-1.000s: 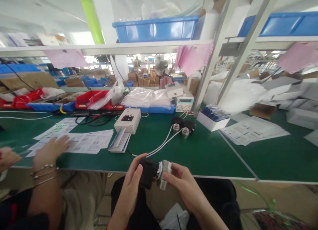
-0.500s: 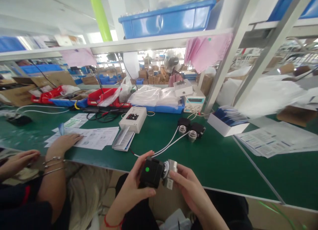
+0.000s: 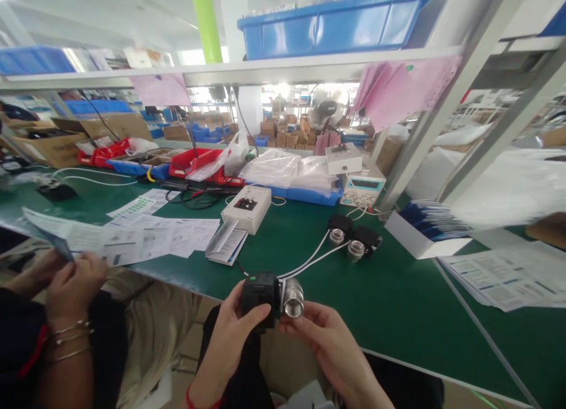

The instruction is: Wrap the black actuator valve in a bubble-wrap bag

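My left hand [image 3: 234, 332] is wrapped round the black actuator box [image 3: 259, 294] of a motorized valve, just off the bench's front edge. A metal threaded valve body [image 3: 292, 300] sticks out from the box's right side, its round opening turned towards me. My right hand [image 3: 325, 341] pinches the valve body from below and the right. White cables [image 3: 305, 261] run behind the box. Two similar motorized valves [image 3: 356, 247] with metal bodies lie farther back on the green bench [image 3: 398, 315].
To the left, a co-worker's hands [image 3: 79, 279] hold a folded sheet above printed papers [image 3: 154, 238]. A white switch box [image 3: 250, 208] and a leaflet [image 3: 227, 242] lie ahead. At right stand a carton of booklets [image 3: 427, 229] and a paper stack [image 3: 508, 273].
The valve has been turned so its metal opening faces me, and my right hand has shifted lower on it. The co-worker's hand has left the papers and grips a folded sheet.
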Demonstrator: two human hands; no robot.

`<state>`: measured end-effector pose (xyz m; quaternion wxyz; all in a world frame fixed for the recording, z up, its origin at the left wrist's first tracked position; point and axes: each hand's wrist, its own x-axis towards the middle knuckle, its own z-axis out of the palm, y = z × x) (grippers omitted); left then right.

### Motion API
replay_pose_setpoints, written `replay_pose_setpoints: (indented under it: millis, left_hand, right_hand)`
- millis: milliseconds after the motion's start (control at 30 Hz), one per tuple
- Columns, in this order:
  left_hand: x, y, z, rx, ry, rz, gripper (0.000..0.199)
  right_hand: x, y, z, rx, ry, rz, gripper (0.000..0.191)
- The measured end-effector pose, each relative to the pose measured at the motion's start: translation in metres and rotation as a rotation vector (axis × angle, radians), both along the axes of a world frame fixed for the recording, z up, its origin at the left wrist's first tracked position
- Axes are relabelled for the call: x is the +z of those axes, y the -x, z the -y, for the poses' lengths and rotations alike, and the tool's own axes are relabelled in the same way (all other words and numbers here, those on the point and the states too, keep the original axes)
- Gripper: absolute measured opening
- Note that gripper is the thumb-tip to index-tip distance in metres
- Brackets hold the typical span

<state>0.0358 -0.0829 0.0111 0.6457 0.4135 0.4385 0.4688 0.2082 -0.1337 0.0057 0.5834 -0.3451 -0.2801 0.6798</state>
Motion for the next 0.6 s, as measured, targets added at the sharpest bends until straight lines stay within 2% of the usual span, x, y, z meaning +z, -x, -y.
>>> replay_pose_setpoints:
  millis: [100,167,233,300,367,400,500,567,600]
  left_hand:
    - [0.001,0.0,0.003,0.047,0.055,0.033,0.066]
    - [0.003,0.0,0.005,0.084,0.122,0.057,0.065]
    - [0.005,0.001,0.004,0.107,0.175,0.084,0.061]
    - [0.005,0.003,0.003,0.097,0.202,0.088,0.059]
    - [0.008,0.006,0.002,0.051,0.214,0.061,0.059]
    - [0.01,0.007,0.001,0.023,0.215,0.044,0.06]
    - [0.017,0.009,0.0,-0.039,0.215,-0.002,0.061]
    - [0.019,0.008,-0.001,-0.06,0.215,-0.013,0.059]
    - [0.019,0.007,-0.001,-0.064,0.215,-0.019,0.058]
  right_hand:
    - [-0.015,0.001,-0.001,-0.033,0.039,0.142,0.052]
    - [-0.021,-0.002,0.001,-0.057,-0.064,0.436,0.047]
    - [-0.018,-0.008,0.003,-0.131,-0.323,0.821,0.033]
    - [-0.007,-0.014,0.003,-0.187,-0.652,1.137,0.026]
    - [0.008,-0.019,0.002,-0.155,-0.914,1.321,0.028]
    - [0.015,-0.021,0.001,-0.128,-0.991,1.383,0.031]
    - [0.029,-0.027,-0.002,-0.099,-1.009,1.444,0.028]
    - [0.028,-0.031,-0.002,-0.086,-0.939,1.391,0.019]
    - [0.026,-0.034,-0.002,-0.057,-0.911,1.357,0.024]
